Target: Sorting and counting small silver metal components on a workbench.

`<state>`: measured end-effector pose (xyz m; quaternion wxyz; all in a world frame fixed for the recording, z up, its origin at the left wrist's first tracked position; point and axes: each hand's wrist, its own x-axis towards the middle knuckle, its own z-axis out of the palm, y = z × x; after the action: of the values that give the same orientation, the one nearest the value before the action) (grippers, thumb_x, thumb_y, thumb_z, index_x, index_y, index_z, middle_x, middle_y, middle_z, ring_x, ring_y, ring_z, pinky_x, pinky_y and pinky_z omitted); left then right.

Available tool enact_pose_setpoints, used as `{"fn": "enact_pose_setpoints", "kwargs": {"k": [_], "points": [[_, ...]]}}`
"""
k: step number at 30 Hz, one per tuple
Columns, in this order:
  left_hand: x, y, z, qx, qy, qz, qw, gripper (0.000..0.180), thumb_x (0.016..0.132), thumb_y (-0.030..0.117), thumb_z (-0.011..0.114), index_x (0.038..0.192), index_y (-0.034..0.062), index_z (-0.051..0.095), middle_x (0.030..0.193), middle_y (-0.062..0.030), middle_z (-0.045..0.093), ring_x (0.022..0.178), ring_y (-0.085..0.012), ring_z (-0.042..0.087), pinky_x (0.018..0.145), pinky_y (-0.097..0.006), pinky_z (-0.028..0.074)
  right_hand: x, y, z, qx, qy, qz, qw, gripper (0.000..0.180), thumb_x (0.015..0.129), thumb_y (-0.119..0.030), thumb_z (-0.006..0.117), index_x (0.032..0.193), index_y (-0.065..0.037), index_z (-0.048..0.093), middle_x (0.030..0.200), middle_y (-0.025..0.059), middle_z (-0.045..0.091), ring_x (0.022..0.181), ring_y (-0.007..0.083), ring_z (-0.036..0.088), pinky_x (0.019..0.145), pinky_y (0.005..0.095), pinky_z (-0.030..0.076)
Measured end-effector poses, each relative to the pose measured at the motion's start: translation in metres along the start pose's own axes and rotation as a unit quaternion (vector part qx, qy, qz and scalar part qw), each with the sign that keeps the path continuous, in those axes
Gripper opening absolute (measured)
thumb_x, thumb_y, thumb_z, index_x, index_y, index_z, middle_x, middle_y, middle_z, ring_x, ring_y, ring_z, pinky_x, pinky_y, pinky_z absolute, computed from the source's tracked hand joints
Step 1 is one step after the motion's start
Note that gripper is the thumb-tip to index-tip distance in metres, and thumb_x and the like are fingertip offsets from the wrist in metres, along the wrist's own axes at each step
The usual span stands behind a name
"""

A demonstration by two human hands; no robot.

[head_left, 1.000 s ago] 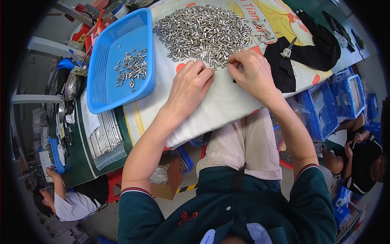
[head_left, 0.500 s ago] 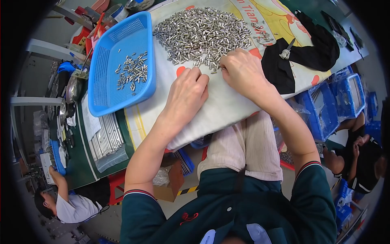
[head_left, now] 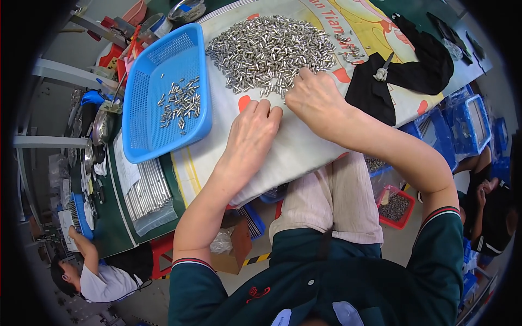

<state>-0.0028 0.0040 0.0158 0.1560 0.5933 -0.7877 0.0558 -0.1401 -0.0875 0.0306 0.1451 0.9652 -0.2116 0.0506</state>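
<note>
A broad heap of small silver metal pins (head_left: 272, 49) lies on a white patterned cloth (head_left: 304, 155) over the table. At its near edge my right hand (head_left: 316, 102) is closed, knuckles up, its fingertips against the nearest pins. My left hand (head_left: 251, 133) rests on the cloth just left of it, fingers curled together and a little short of the heap. Whatever either hand pinches is hidden beneath the fingers. To the left stands a blue perforated plastic basket (head_left: 206, 117), with a smaller batch of the same pins on its bottom.
Black cloth (head_left: 375, 89) with a small pointed tool (head_left: 384, 69) on it lies right of the heap. Silver rods (head_left: 145, 190) in a plastic bag lie left. Below the table edge are a red tray (head_left: 399, 220) of small parts and blue crates (head_left: 465, 125). Two other people sit nearby.
My right hand has drawn slightly toward me and left, closer to my left hand, and its elbow has swung outward. The view has shifted a little; the red tray now shows more.
</note>
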Motion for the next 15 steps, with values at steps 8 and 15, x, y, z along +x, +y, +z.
{"fn": "enact_pose_setpoints", "kwargs": {"k": [8,15], "points": [[-0.002,0.001,0.001,0.013,-0.005,-0.019,1.0,0.011,0.068,-0.003,0.056,0.079,-0.0001,0.054,0.075,-0.0123,0.052,0.075,-0.0291,0.055,0.066,-0.038,0.047,-0.005,0.009,0.013,0.076,0.051,0.027,0.995,0.008,0.063,-0.008,0.063,0.07,-0.007,0.065,0.072,0.0071,0.061,0.08,0.0225,0.057,0.058,0.0339,0.046],[0.005,-0.01,0.006,-0.085,0.096,-0.034,0.991,0.007,0.07,-0.004,0.058,0.075,-0.001,0.054,0.076,-0.0111,0.053,0.072,-0.0245,0.055,0.06,-0.034,0.048,-0.018,-0.003,0.019,0.379,0.212,0.148,0.889,0.006,0.067,-0.008,0.06,0.071,-0.004,0.063,0.067,0.0075,0.057,0.074,0.0271,0.055,0.063,0.0378,0.046]]}}
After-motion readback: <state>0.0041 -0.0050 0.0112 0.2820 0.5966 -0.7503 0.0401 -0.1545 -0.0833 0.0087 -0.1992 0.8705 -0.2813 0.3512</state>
